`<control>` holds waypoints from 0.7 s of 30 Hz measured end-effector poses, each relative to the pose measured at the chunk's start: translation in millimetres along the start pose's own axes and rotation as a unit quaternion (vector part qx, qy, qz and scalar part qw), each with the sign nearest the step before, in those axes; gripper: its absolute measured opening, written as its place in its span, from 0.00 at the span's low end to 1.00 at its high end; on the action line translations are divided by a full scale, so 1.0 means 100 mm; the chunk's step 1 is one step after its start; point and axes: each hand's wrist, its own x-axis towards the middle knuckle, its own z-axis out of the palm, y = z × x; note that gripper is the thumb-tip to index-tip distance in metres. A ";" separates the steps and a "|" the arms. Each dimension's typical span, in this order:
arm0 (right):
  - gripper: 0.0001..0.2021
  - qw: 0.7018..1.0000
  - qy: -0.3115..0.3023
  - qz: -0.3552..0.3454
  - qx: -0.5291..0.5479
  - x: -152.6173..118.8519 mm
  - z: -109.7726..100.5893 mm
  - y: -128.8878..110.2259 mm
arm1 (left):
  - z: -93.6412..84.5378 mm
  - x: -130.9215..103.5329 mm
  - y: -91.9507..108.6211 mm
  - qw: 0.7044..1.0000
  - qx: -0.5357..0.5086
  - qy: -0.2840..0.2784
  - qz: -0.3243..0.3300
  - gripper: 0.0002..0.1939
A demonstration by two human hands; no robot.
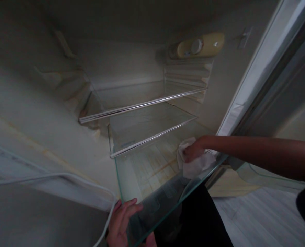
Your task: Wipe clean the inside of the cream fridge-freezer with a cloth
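I look into an open fridge with nothing on its shelves. My left hand (121, 219) grips the front left corner of the lowest glass shelf (155, 202), which sticks out toward me. My right hand (192, 151) reaches in from the right and presses a white cloth (196, 164) onto that shelf near its right edge. Yellowish stains show on the surface under the glass.
Two more glass shelves (142, 104) (152, 135) sit higher up. A yellowed thermostat housing (201, 44) is on the right inner wall. The door seal (52, 176) runs along the left. Pale floorboards (260, 216) lie at the lower right.
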 end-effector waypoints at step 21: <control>0.59 0.977 0.170 -0.101 -0.080 1.15 0.01 -1.14 | -0.01 -0.06 -0.03 1.000 0.010 -0.008 0.012 0.29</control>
